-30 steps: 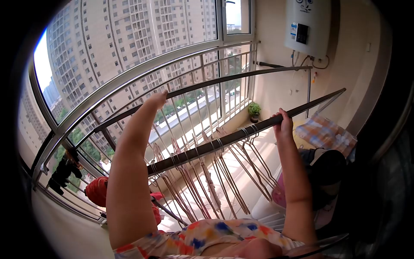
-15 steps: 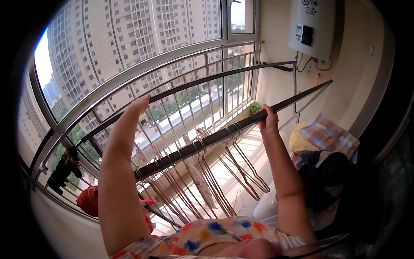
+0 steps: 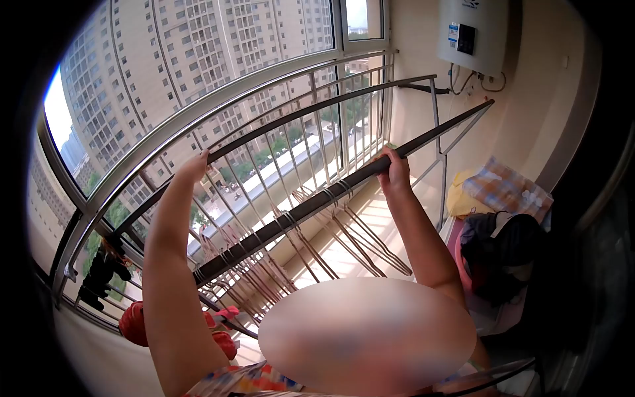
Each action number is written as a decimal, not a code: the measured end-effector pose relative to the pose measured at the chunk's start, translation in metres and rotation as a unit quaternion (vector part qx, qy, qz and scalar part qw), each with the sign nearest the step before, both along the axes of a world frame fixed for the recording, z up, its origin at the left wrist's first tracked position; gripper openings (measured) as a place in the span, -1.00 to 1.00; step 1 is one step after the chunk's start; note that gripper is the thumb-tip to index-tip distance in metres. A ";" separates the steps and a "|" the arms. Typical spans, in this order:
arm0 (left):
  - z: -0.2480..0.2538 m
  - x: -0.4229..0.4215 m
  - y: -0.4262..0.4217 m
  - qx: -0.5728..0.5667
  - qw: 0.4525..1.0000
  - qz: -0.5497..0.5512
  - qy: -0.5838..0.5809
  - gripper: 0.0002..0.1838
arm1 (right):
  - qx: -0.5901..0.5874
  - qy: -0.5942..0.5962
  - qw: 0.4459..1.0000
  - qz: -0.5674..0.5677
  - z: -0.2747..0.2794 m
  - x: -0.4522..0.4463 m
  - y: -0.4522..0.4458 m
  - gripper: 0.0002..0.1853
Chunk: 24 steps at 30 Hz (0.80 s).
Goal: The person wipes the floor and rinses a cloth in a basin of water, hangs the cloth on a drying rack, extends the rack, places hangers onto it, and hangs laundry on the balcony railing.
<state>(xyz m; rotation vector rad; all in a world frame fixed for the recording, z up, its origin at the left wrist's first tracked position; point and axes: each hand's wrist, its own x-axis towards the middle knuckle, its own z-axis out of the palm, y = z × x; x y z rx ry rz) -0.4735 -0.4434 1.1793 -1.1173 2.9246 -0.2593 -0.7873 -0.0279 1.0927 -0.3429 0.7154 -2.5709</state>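
Note:
A drying rack's two long dark bars slant across the view. My left hand point(image 3: 193, 167) is closed round the far bar point(image 3: 284, 122), its fingers partly hidden behind it. On the near bar point(image 3: 297, 213), toward its right end, my right hand point(image 3: 395, 170) has its fingers wrapped over the top. Several wire clothes hangers point(image 3: 360, 239) hang from that near bar, between my two arms. Grey metal legs point(image 3: 442, 172) support the rack at its right end. A large blurred oval covers the lower middle of the view.
Beyond the rack runs a metal window railing point(image 3: 307, 122). A white water heater point(image 3: 471, 40) hangs on the right wall. Folded cloth point(image 3: 506, 192) and dark clothing point(image 3: 496, 255) are piled at right. Red items point(image 3: 134, 324) and a black item point(image 3: 102, 274) are at left.
The rack's bars and both my hands now sit slightly further left in view, and the right end of the rack is higher. Both hands keep their hold.

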 end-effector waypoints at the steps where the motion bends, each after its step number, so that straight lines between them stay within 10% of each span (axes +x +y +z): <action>1: 0.003 0.004 0.001 0.006 1.000 0.003 0.002 -0.33 | 0.000 0.005 1.000 0.007 -0.001 0.000 -0.004 -0.86; 24: 0.003 0.122 -0.079 -0.040 0.998 0.009 0.037 -0.51 | -0.040 0.012 0.995 0.090 -0.004 0.054 -0.115 -0.85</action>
